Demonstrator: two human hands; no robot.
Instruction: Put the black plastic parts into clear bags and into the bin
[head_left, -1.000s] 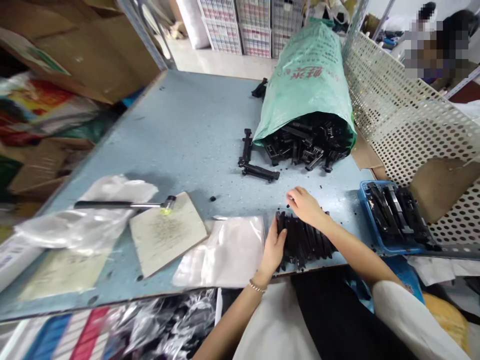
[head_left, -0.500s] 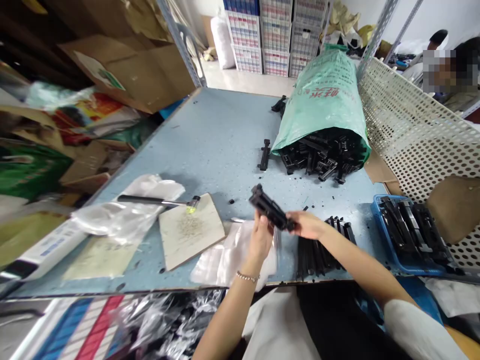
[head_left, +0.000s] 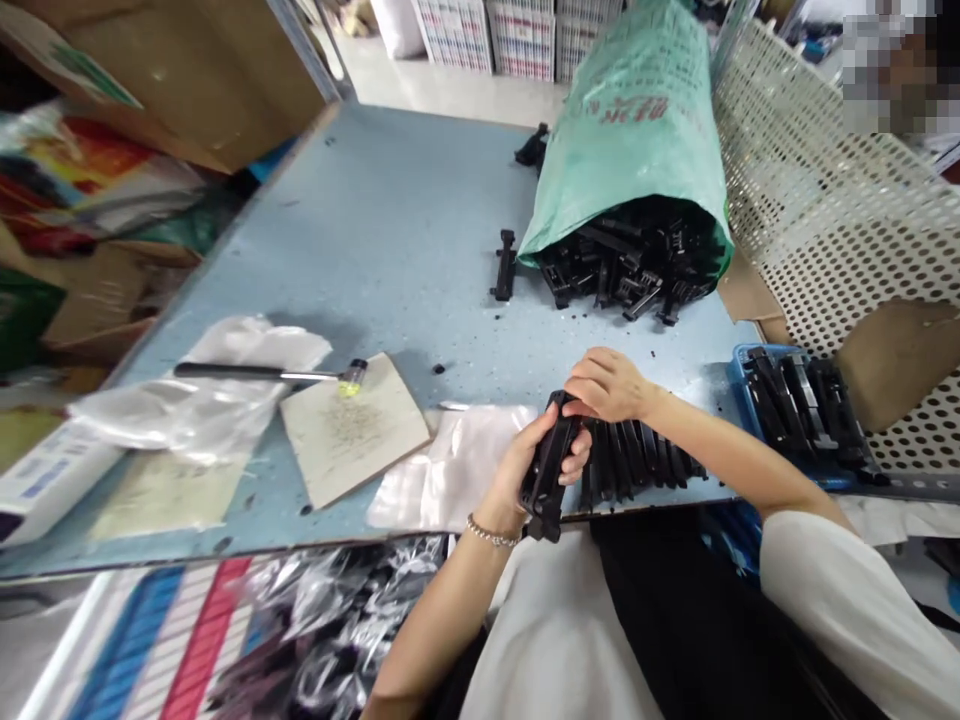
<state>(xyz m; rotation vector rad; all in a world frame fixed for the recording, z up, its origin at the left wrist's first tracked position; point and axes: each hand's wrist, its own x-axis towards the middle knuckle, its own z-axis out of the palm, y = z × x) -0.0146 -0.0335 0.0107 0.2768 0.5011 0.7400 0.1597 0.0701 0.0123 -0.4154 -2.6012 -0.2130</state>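
As a person's left hand (head_left: 529,480) closes its curled fingers around a black plastic part (head_left: 546,470), the right hand (head_left: 609,385) presses its bunched fingertips onto the part's upper end, a two-handed hold that looks sound for keeping the piece steady. A row of similar parts (head_left: 637,460) lies just beyond the left fingers, a plastic bag (head_left: 450,470) sits on their other side, and a blue tray (head_left: 739,385) rests farther past the right fingertips.
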